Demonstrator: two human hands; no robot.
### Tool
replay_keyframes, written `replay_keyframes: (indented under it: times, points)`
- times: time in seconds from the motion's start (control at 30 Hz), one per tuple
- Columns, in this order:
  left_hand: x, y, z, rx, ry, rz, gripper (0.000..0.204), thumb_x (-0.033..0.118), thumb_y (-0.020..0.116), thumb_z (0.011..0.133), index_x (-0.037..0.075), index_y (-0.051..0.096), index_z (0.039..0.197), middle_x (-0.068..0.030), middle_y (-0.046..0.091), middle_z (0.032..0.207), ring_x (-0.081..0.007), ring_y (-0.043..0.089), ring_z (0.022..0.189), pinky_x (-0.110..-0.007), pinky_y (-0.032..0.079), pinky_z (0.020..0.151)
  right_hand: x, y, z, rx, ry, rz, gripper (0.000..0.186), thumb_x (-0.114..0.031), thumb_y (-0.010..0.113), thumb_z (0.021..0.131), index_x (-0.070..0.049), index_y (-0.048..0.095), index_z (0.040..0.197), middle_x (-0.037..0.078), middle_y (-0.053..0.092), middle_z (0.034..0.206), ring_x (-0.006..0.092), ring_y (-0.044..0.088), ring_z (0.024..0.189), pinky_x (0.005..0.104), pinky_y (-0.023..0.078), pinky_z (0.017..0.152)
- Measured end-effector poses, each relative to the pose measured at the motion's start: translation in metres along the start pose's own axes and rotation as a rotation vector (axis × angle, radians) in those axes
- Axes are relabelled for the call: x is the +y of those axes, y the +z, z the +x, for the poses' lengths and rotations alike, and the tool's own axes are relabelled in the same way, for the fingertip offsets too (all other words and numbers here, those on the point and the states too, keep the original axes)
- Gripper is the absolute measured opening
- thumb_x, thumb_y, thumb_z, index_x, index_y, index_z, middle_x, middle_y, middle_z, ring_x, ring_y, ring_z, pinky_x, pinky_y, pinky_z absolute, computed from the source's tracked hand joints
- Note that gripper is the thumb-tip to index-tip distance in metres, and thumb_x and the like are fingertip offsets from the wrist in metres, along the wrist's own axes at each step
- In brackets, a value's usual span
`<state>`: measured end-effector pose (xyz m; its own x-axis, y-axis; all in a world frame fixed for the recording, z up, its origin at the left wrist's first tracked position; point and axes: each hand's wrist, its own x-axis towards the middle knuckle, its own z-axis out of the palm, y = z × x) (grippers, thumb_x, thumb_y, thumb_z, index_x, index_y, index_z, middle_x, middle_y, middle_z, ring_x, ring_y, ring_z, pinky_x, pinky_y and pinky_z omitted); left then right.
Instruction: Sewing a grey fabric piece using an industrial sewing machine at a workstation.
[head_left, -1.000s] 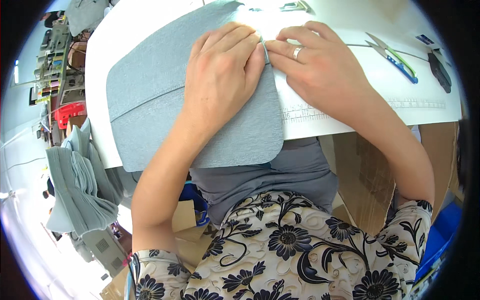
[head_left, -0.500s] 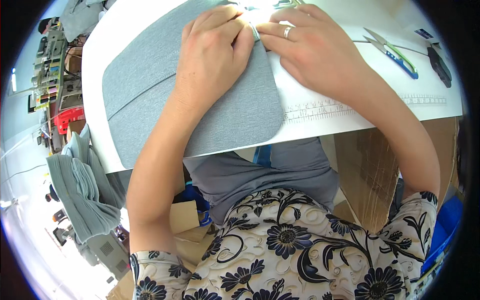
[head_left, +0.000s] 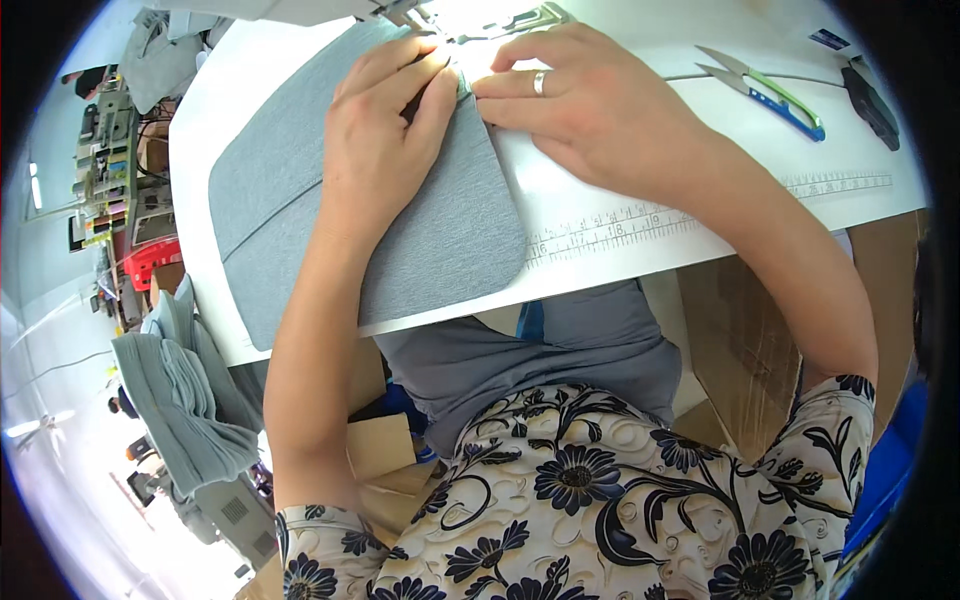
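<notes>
A grey fabric piece point(head_left: 440, 240) with rounded corners and a seam line across it lies on the white table, its far edge at the sewing machine's foot area point(head_left: 440, 25). My left hand point(head_left: 385, 140) rests on the fabric, fingertips and thumb gathered close to the needle area. From the other side, my right hand point(head_left: 600, 115), a ring on one finger, pinches the fabric's right edge. Between the two hands sits a small pale greenish strip point(head_left: 463, 85) at that edge. Glare and fingers hide the exact stitching spot.
Thread snips point(head_left: 765, 95) with blue and green handles lie to the right, beside a black-handled tool point(head_left: 872, 105). A printed ruler scale point(head_left: 640, 225) runs along the white tabletop point(head_left: 570, 260). Folded grey fabric pieces point(head_left: 185, 410) hang left of the table. Cardboard point(head_left: 735, 340) stands below.
The view has shifted, so the table, fabric and hands appear farther left and more of the sewing machine shows at the top. Both hands keep nearly the same place on the fabric.
</notes>
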<state>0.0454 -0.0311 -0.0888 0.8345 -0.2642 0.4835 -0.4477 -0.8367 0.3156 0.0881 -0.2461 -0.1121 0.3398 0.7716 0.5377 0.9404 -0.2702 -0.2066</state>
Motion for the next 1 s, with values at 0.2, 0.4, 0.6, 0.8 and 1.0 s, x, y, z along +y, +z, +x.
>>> replay_keyframes:
  times: [0.2,0.4,0.6,0.8,1.0]
  points:
    - [0.012,-0.018,-0.003,0.019,-0.433,-0.22,0.021,0.016,0.07,0.088,0.003,0.073,0.103,-0.0105,0.073,0.106,-0.0218,0.069,0.098,-0.03,0.052,0.085,-0.005,0.003,0.002,0.048,0.017,-0.047,0.016,-0.008,0.065,0.078,-0.006,0.069,0.094,0.0,0.069,0.108,0.0211,0.059,0.11,0.0381,0.045,0.098]
    - [0.028,-0.018,-0.009,-0.069,-0.099,0.015,0.021,0.013,0.072,0.086,0.003,0.073,0.104,-0.0113,0.071,0.107,-0.0273,0.066,0.101,-0.035,0.052,0.088,-0.016,-0.009,0.01,0.012,-0.049,-0.171,0.016,-0.009,0.064,0.076,-0.006,0.069,0.09,-0.001,0.069,0.101,0.0189,0.061,0.104,0.0397,0.044,0.1]
    - [0.024,-0.011,-0.018,-0.061,-0.005,0.128,0.021,0.013,0.07,0.086,0.004,0.072,0.105,-0.0102,0.067,0.113,-0.0292,0.062,0.107,-0.038,0.051,0.09,-0.014,-0.004,0.004,-0.014,-0.063,-0.29,0.01,-0.011,0.063,0.079,-0.01,0.073,0.079,-0.001,0.07,0.09,0.0151,0.061,0.102,0.034,0.041,0.101]
    - [0.021,-0.008,-0.022,-0.062,0.063,0.157,0.022,0.014,0.07,0.086,0.005,0.07,0.106,-0.008,0.066,0.112,-0.0277,0.06,0.109,-0.04,0.048,0.095,-0.014,0.0,-0.001,0.035,-0.022,-0.198,0.01,-0.009,0.063,0.077,-0.007,0.071,0.082,0.0,0.068,0.096,0.0171,0.06,0.102,0.0356,0.042,0.1]
    - [0.029,-0.011,-0.018,-0.091,0.16,0.294,0.025,0.015,0.07,0.085,0.006,0.068,0.108,-0.0061,0.066,0.112,-0.0239,0.06,0.111,-0.041,0.047,0.096,-0.011,-0.004,0.0,0.03,0.011,-0.028,0.008,-0.007,0.063,0.077,-0.005,0.069,0.082,0.003,0.066,0.098,0.0189,0.06,0.1,0.0358,0.045,0.096]
